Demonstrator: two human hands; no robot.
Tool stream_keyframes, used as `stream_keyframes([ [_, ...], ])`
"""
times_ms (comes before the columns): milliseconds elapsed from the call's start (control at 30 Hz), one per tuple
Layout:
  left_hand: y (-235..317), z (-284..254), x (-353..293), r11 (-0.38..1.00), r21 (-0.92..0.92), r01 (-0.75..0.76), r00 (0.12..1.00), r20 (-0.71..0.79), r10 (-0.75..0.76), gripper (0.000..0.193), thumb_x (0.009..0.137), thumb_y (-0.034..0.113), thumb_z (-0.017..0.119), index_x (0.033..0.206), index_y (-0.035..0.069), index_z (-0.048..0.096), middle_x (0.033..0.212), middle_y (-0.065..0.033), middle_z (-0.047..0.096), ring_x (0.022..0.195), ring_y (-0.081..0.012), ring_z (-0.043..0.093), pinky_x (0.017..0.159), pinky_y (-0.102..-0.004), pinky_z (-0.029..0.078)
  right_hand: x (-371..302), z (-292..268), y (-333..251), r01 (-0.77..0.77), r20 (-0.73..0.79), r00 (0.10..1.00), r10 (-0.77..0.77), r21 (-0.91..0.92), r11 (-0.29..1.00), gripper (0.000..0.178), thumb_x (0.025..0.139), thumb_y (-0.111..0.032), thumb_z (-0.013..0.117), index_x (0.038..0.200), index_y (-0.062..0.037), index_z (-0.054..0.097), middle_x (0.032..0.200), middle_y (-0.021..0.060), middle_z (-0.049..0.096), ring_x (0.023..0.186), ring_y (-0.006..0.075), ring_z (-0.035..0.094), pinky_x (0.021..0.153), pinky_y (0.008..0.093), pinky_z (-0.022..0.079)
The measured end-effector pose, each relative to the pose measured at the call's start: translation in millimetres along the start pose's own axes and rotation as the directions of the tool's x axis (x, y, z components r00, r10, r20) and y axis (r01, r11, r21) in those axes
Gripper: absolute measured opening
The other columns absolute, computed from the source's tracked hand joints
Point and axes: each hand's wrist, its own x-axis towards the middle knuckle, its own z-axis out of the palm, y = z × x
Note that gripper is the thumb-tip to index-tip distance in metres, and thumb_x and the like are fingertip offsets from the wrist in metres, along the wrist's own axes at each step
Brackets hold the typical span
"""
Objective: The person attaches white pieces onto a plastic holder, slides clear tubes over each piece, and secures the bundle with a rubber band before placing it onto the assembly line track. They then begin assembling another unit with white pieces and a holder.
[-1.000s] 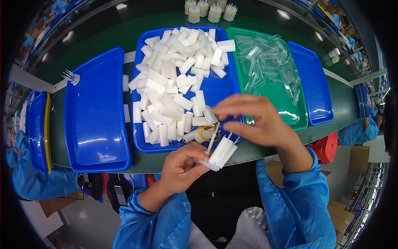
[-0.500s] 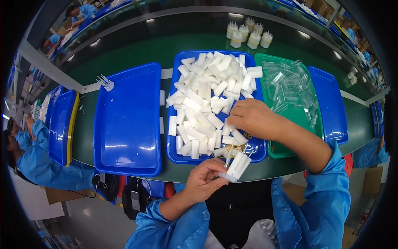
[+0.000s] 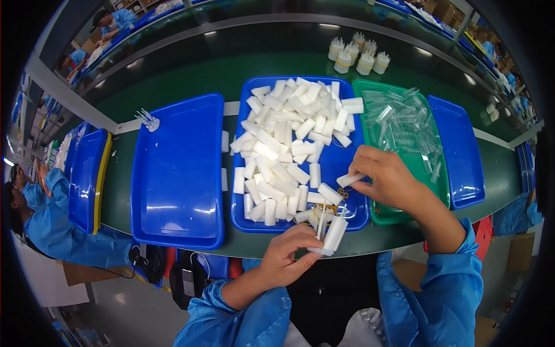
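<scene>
My left hand pinches a white pronged base at the table's near edge. White cylinders stand on some of its prongs, while at least one thin prong is bare. To the right and a little higher, my right hand grips one white cylinder between thumb and fingers, above the right side of a blue tray. Heaped in that tray are many loose white cylinders. Yellowish rubber bands lie near its front right corner, partly hidden.
To the left is a blue tray with a pronged base at its corner. On the right, a green tray holds clear tubes, beside another blue tray. Banded assemblies stand behind. Co-workers in blue sit left.
My right hand has come away from the pile, toward the right, with a white cylinder in its fingers. The left hand keeps the pronged base in nearly the same place.
</scene>
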Motion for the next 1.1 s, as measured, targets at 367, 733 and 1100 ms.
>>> stream_keyframes([
  [367,9.9,0.8,19.0,0.945,0.247,-0.215,0.976,0.084,0.2,0.021,0.073,-0.003,0.067,0.093,0.001,0.067,0.092,-0.0111,0.058,0.077,-0.0245,0.057,0.07,-0.0322,0.046,-26.7,-25.3,-23.1,0.116,-0.075,0.99,-0.122,-0.073,0.991,0.024,0.06,0.002,0.07,0.083,-0.006,0.064,0.084,0.0075,0.059,0.071,0.0224,0.061,0.057,0.0296,0.049],
  [733,7.3,8.0,19.5,0.95,0.201,-0.238,0.97,0.093,0.224,0.021,0.074,-0.001,0.068,0.094,0.003,0.068,0.093,-0.0094,0.059,0.076,-0.0235,0.056,0.069,-0.0317,0.046,-41.3,-16.7,-33.8,0.195,-0.135,0.97,-0.202,-0.067,0.979,0.026,0.06,-0.002,0.07,0.084,-0.0087,0.066,0.087,0.0051,0.062,0.069,0.0185,0.061,0.055,0.0283,0.048],
  [1100,9.7,6.7,21.3,0.979,0.105,-0.173,0.981,0.112,0.162,0.019,0.076,0.001,0.067,0.095,0.003,0.067,0.09,-0.0098,0.06,0.076,-0.0228,0.056,0.068,-0.0305,0.046,-42.9,-14.9,-45.0,0.234,-0.153,0.959,-0.238,-0.043,0.971,0.018,0.065,-0.006,0.067,0.082,-0.004,0.063,0.088,0.0076,0.061,0.072,0.0198,0.063,0.058,0.0281,0.052],
])
